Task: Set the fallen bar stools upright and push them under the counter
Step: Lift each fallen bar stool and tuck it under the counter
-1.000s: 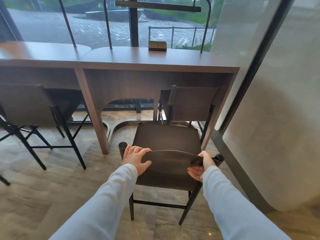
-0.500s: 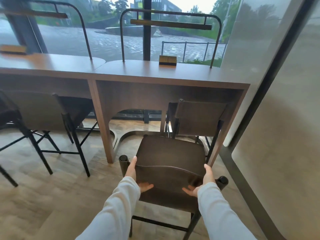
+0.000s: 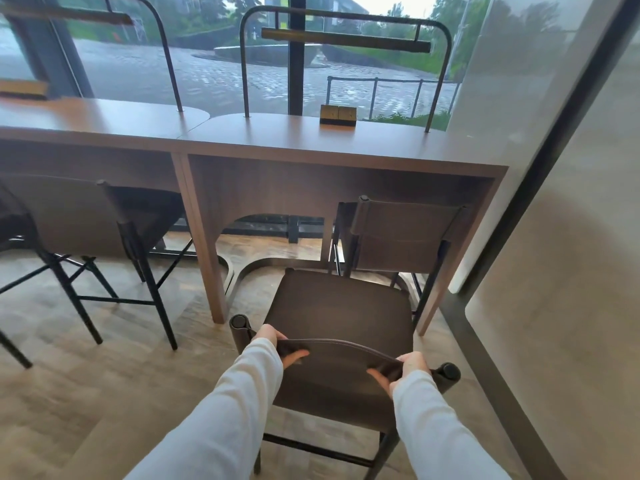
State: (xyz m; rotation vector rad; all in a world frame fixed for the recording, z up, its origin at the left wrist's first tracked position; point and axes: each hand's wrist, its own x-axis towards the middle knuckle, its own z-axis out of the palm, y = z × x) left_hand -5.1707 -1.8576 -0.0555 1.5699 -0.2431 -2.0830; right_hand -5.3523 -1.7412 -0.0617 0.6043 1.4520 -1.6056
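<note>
An upright bar stool (image 3: pixel 341 306) stands before a person. Their left hand (image 3: pixel 277 344) and right hand (image 3: pixel 407 368) each grip one end of its backrest (image 3: pixel 341 348). The seat extends away from both hands toward the tabletop (image 3: pixel 311 140). The left hand is slightly nearer the tabletop.

Dark brown bar stool (image 3: pixel 341 306), reddish-brown counter (image 3: pixel 311 143), white sleeves (image 3: pixel 228 410), beige wood-grain floor (image 3: pixel 104 393)
</note>
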